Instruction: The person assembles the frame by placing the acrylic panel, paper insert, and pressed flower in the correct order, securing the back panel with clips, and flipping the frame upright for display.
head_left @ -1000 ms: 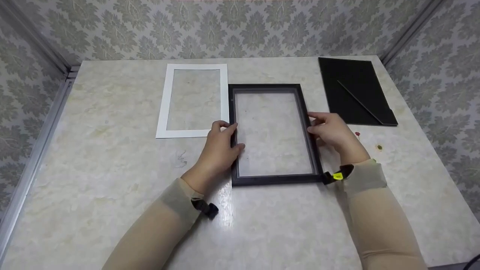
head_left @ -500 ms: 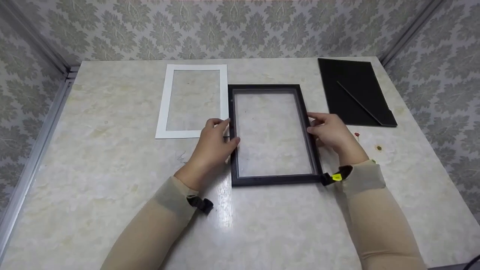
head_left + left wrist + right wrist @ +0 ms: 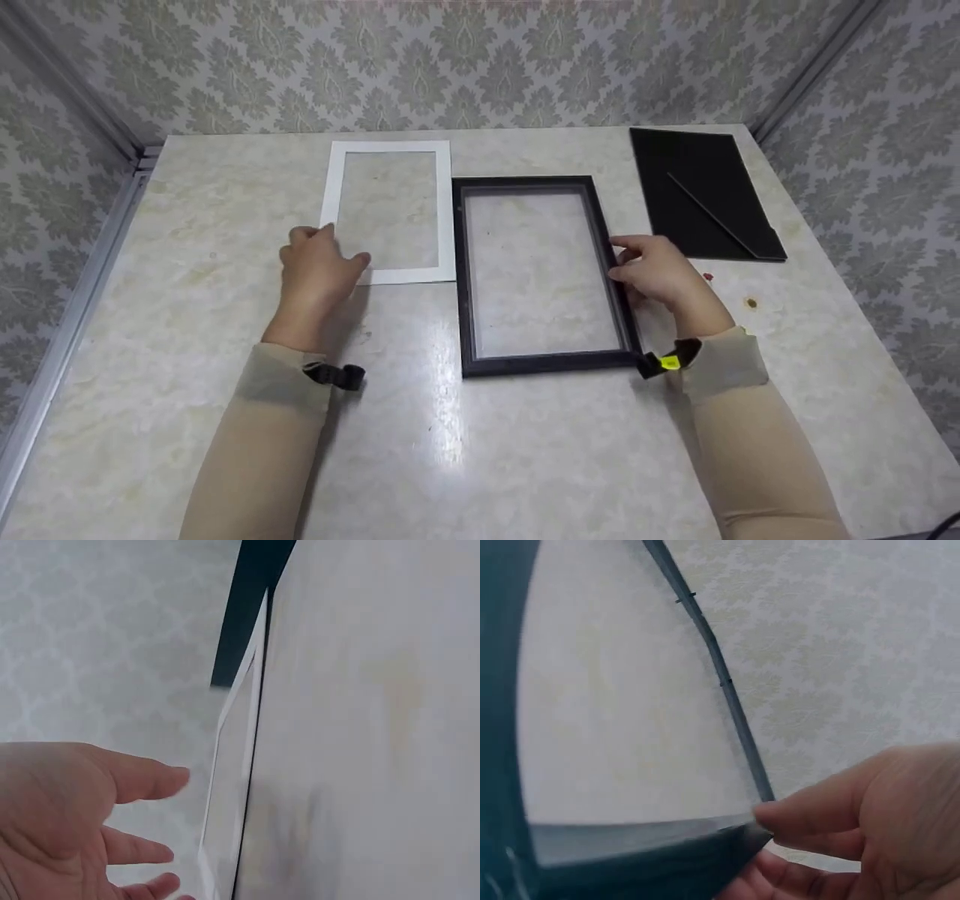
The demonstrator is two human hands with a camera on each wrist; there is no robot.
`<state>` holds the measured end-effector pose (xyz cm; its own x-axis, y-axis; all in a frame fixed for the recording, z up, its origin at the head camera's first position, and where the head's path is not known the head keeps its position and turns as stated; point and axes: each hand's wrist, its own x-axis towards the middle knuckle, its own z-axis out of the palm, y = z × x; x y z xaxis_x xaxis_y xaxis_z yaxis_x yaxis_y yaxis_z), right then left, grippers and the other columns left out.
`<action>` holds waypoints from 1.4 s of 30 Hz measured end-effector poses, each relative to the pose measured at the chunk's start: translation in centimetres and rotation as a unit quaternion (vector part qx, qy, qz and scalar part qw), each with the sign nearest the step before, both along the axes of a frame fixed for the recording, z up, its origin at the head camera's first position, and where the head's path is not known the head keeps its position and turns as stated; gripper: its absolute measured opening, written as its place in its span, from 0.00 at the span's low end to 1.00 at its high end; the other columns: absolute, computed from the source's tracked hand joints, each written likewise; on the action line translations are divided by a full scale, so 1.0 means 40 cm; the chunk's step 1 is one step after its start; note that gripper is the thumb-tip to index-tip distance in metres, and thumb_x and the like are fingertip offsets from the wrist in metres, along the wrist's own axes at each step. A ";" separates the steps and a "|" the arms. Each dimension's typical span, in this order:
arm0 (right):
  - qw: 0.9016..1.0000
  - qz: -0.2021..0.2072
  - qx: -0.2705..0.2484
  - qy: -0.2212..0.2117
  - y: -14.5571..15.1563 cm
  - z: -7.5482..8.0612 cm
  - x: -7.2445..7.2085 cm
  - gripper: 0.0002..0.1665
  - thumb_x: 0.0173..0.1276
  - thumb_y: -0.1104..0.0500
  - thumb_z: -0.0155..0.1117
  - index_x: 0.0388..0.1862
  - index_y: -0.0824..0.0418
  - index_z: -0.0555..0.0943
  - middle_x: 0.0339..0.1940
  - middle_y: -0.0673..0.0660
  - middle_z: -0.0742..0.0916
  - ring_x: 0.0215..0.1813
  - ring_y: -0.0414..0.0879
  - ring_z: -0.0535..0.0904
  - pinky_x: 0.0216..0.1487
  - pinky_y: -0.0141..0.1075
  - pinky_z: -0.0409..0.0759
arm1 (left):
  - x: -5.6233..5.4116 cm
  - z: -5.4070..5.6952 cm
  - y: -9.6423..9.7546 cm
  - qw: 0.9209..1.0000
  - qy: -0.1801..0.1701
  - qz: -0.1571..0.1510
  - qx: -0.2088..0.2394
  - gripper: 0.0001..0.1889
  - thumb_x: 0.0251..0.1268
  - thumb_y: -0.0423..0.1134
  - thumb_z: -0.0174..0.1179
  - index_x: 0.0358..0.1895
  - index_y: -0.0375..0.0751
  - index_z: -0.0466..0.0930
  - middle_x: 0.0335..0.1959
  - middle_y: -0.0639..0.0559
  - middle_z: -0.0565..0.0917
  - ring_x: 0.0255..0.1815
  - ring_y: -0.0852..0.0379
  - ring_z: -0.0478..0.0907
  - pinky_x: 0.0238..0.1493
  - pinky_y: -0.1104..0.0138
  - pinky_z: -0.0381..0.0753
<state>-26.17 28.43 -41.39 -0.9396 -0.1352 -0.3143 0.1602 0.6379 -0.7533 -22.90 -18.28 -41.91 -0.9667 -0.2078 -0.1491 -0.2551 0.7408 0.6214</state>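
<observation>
the left hand (image 3: 315, 262) was over the lower-left corner of a white mat (image 3: 445, 210), its fingers and thumb spread and grasping nothing; whether a fingertip touched the mat, the pictures could not tell. the right hand (image 3: 656, 274) pinched the right side of a black frame (image 3: 551, 364) between thumb and fingers. the frame was near the middle of the table (image 3: 525, 457), a clear stretch of tabletop pattern showing through its opening. the mat was to its left, its right edge at the frame's left side. a black board (image 3: 690, 154) with a slanting ridge lay toward the far right corner, and a small red flower (image 3: 708, 277) and a small pale flower (image 3: 751, 303) lay nearer, beside the right wrist.
</observation>
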 end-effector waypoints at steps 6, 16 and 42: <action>1.000 0.008 0.017 0.000 0.001 0.000 0.001 0.42 0.79 0.68 0.66 0.90 0.64 0.68 0.69 0.72 0.82 0.29 0.37 0.84 0.33 0.31 0.88 | -0.003 -0.014 -0.081 1.000 -0.018 0.014 -0.015 0.39 0.81 0.46 0.65 0.78 0.13 0.69 0.76 0.13 0.66 0.74 0.17 0.71 0.79 0.31 0.74; 1.000 0.000 0.009 -0.010 -0.006 -0.002 -0.003 0.41 0.82 0.67 0.65 0.91 0.63 0.66 0.74 0.72 0.79 0.29 0.38 0.84 0.34 0.33 0.89 | 0.001 -0.019 -0.075 1.000 -0.025 0.016 -0.006 0.33 0.65 0.46 0.83 0.58 0.18 0.84 0.53 0.24 0.85 0.48 0.36 0.84 0.55 0.46 0.88; 1.000 0.015 -0.004 -0.028 0.002 0.000 -0.004 0.44 0.83 0.67 0.64 0.93 0.61 0.62 0.72 0.70 0.79 0.36 0.41 0.83 0.35 0.35 0.90 | 0.023 0.094 -0.207 0.913 0.004 0.060 0.404 0.37 0.83 0.28 0.64 0.89 0.35 0.62 0.58 0.48 0.81 0.49 0.59 0.91 0.50 0.65 0.97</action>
<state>-26.34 28.52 -41.38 -0.9165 -0.1650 -0.3643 0.1832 0.6366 -0.7491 -21.97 -26.58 -38.17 -0.9459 -0.1388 -0.2933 -0.2971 0.0071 0.9548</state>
